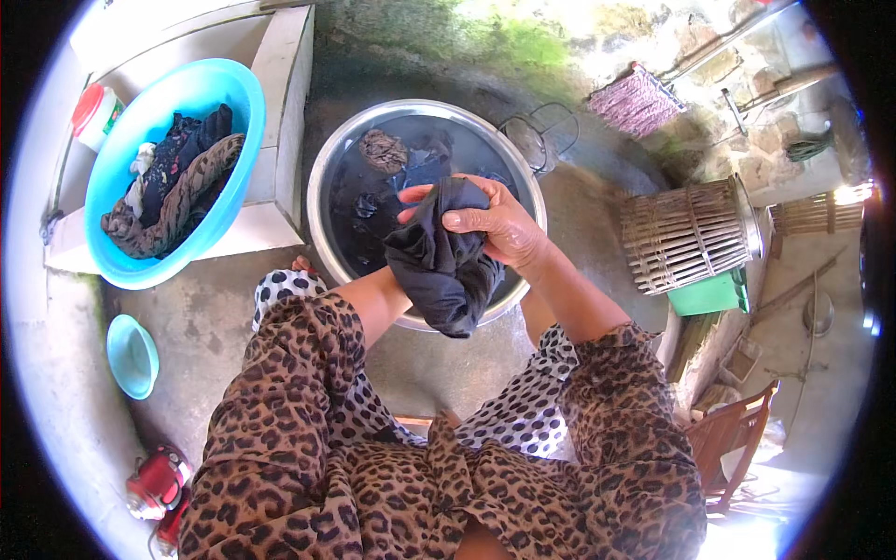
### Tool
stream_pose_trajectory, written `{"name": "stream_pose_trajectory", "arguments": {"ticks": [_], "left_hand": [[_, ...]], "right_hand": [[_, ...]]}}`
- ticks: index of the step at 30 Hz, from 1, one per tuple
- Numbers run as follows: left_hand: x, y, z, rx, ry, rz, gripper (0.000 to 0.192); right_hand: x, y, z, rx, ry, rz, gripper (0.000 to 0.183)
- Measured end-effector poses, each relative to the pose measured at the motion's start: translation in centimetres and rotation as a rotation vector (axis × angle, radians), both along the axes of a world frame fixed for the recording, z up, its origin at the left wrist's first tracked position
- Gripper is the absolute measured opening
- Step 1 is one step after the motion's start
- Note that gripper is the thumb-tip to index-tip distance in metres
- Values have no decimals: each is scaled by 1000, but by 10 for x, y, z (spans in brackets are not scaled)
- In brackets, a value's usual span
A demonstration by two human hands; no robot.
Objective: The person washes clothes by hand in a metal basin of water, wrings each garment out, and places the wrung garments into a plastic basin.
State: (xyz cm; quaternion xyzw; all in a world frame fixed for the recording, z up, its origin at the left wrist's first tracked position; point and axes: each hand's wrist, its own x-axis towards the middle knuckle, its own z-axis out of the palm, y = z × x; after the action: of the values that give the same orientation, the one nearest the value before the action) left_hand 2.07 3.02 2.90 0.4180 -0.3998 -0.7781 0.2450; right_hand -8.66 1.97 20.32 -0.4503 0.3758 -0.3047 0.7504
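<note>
A bunched dark cloth (455, 259) is held up over the near side of a wide metal basin (323, 231). My right hand (500, 220) grips the cloth's upper right, with the thumb lying across its front. The cloth covers most of my left hand (393, 287), which reaches into it from below left. Some fingertips show at the cloth's upper left edge; which hand they belong to I cannot tell. Dark, cloudy water fills the basin. A brown patterned cloth (383, 150) and blue fabric (427, 164) lie partly sunk in it.
At left, a large blue plastic tub (255, 112) of garments rests on a tiled ledge (287, 91), beside a red-lidded container (94, 115). A small turquoise bowl (133, 357) stands below. A wire-handled strainer (528, 143), pink mop head (637, 101), bamboo basket (689, 234) and wooden chair (731, 441) are right.
</note>
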Motion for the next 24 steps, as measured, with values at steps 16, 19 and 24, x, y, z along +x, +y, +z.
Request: {"name": "stream_pose_trajectory", "arguments": {"ticks": [16,19,24], "left_hand": [[-6,-39,-14,617,330,118,25],[-3,-30,16,669,547,135,33],[-14,-29,47,576,663,146,19]], "right_hand": [[-21,82,62,-1532,502,742,15],[-44,67,71,-1601,550,357,18],[-84,40,69,-1484,687,-443,22]]}}
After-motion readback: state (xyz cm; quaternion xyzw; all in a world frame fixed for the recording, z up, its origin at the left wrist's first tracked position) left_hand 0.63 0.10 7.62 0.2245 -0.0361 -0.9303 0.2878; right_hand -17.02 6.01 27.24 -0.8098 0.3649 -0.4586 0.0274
